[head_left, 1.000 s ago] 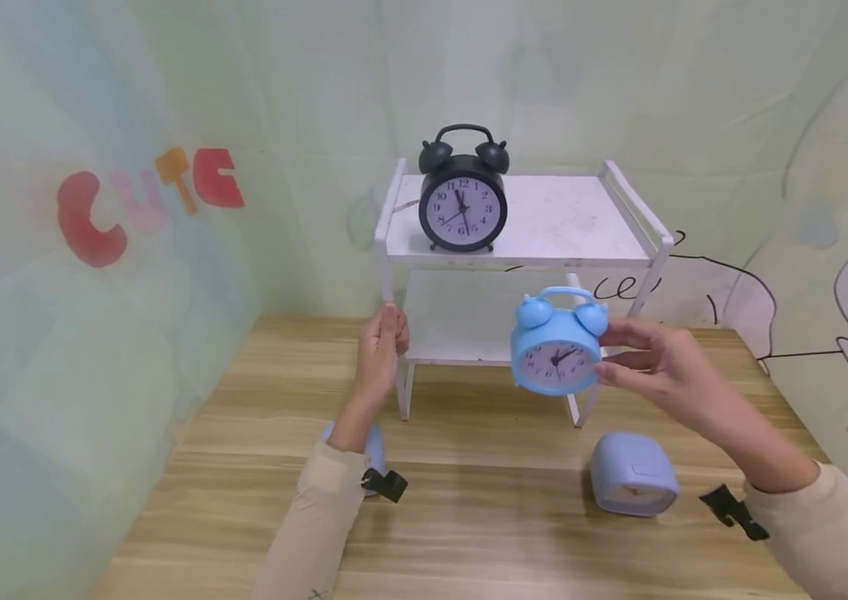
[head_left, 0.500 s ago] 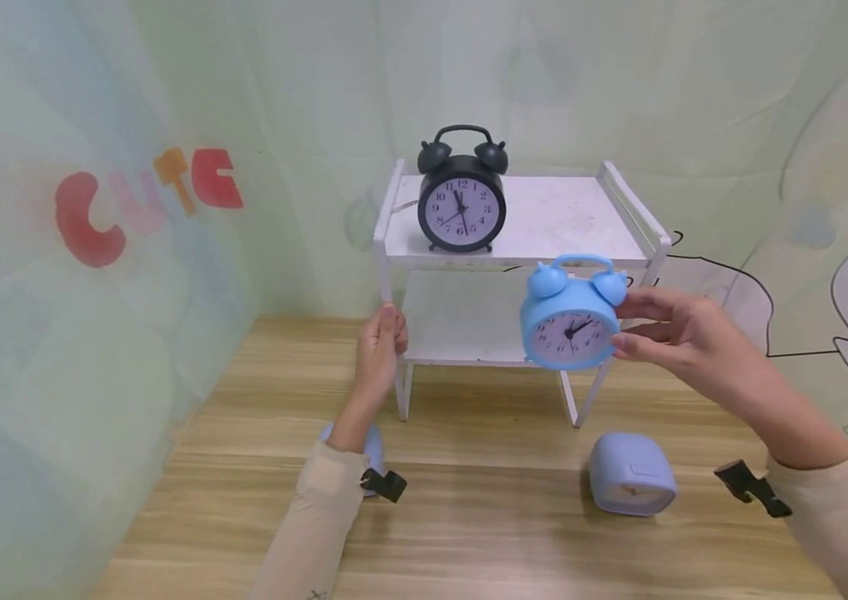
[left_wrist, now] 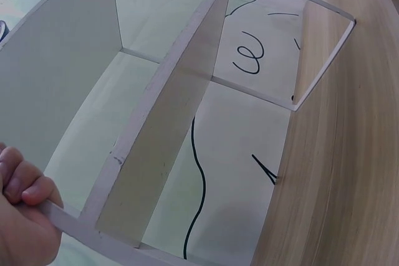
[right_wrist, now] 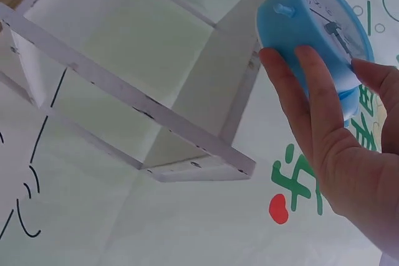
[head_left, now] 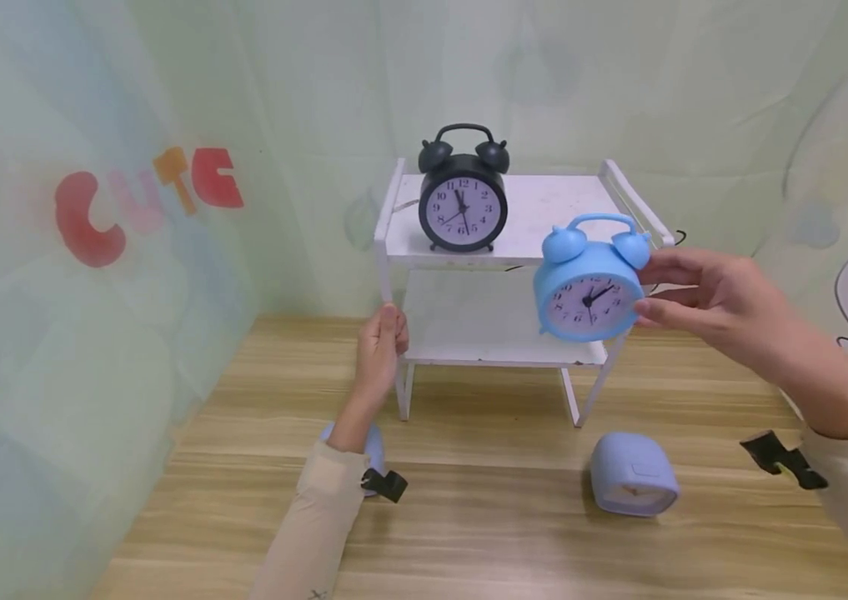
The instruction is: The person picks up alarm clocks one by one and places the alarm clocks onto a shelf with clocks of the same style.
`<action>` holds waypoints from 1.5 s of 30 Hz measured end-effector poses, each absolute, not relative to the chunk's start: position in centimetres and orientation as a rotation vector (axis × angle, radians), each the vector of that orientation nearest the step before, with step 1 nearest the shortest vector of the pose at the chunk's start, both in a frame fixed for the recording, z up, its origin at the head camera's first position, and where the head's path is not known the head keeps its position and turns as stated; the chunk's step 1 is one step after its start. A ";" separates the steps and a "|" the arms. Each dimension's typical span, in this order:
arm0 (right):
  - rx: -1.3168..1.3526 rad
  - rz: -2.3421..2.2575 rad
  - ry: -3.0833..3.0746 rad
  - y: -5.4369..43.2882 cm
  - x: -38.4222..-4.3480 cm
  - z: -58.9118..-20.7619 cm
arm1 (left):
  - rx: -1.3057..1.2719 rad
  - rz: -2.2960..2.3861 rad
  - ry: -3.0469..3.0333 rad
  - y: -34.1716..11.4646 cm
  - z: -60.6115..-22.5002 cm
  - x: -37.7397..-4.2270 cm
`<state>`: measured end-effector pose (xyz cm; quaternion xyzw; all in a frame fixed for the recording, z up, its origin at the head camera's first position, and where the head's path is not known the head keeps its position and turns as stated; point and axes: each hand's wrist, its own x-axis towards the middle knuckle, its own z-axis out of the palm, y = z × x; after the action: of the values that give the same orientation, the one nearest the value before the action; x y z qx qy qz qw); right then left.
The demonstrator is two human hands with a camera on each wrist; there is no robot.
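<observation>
A light blue twin-bell alarm clock (head_left: 590,283) is pinched at its right side by my right hand (head_left: 724,308), held in the air before the right end of the shelf's top board. The right wrist view shows the thumb on the face side of the blue clock (right_wrist: 312,35) and the fingers on its back. My left hand (head_left: 381,337) grips the left front leg of the white two-tier shelf (head_left: 566,204); in the left wrist view its fingers (left_wrist: 25,182) curl round that bar. A black twin-bell alarm clock (head_left: 464,204) stands upright at the left of the top board.
On the wooden table (head_left: 484,533) a lavender clock (head_left: 632,473) sits at the front right. Another lavender object (head_left: 374,450) is partly hidden behind the left forearm. A printed cloth (head_left: 303,208) hangs behind and at both sides.
My right hand has raised the blue clock and carried it to the right, from before the lower board to the top board's height. The left hand has stayed on the shelf leg.
</observation>
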<state>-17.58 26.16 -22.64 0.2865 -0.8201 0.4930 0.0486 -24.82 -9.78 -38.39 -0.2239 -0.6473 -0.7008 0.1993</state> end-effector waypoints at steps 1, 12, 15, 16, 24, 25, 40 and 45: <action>0.891 1.532 -2.490 26.3 -17.7 -22.4 | -0.625 -1.963 -1.809 -9.8 -38.4 -24.8; 0.709 1.410 -2.571 26.6 -19.4 -19.7 | -0.630 -1.964 -1.806 -9.9 -38.4 -24.8; 0.685 1.422 -2.567 26.6 -20.1 -19.3 | -0.613 -1.979 -1.825 -9.9 -38.4 -24.7; 0.691 1.439 -2.557 26.6 -20.3 -19.2 | -0.610 -1.986 -1.829 -9.9 -38.3 -24.7; 0.650 1.475 -2.552 27.2 -22.0 -18.2 | -0.600 -1.975 -1.829 -9.7 -38.4 -24.7; 0.634 1.464 -2.564 27.2 -22.1 -18.1 | -0.604 -1.972 -1.831 -9.7 -38.4 -24.7; 0.579 1.351 -2.671 27.7 -24.6 -17.2 | -0.642 -1.962 -1.807 -9.8 -38.5 -24.6; 0.589 1.380 -2.666 27.6 -25.2 -17.2 | -0.638 -1.953 -1.806 -9.9 -38.6 -24.8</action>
<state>-25.19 27.62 -17.17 0.1923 -0.8707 0.4508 0.0410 -24.81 -9.91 -38.61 -0.2285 -0.6465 -0.6994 0.2016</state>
